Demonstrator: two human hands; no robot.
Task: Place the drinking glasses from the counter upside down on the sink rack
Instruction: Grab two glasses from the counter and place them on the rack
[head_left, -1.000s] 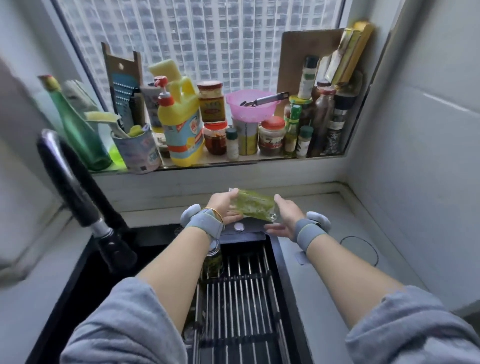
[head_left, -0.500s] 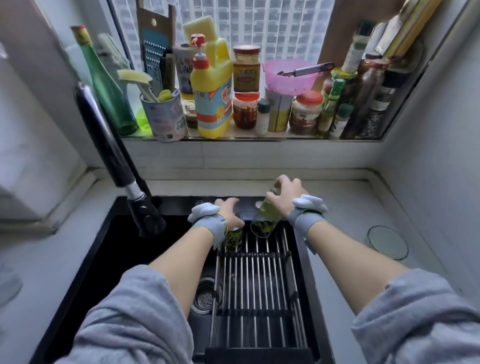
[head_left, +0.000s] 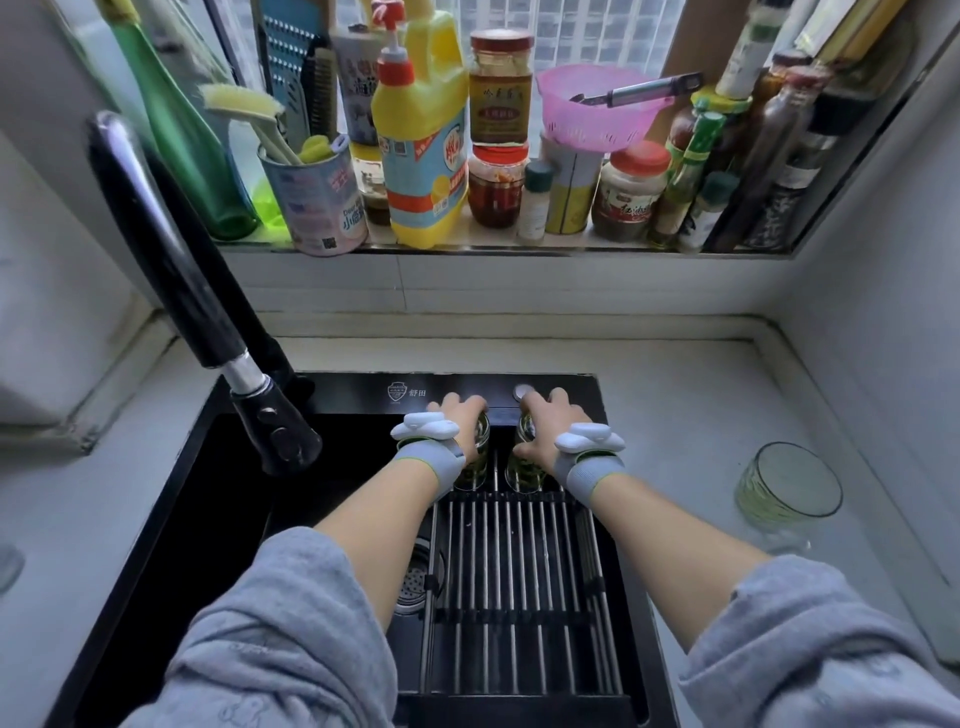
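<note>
Gripping one green-tinted glass (head_left: 477, 457) in my left hand (head_left: 460, 415) and another glass (head_left: 525, 460) in my right hand (head_left: 550, 418), I press both onto the far end of the sink rack (head_left: 514, 582), side by side. A third glass (head_left: 787, 493) stands upright on the counter (head_left: 701, 415) to my right.

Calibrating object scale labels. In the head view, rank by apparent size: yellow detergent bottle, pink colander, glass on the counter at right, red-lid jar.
1. yellow detergent bottle
2. pink colander
3. glass on the counter, close to the colander; it sits nearer the camera, so that order is unsure
4. red-lid jar
</note>
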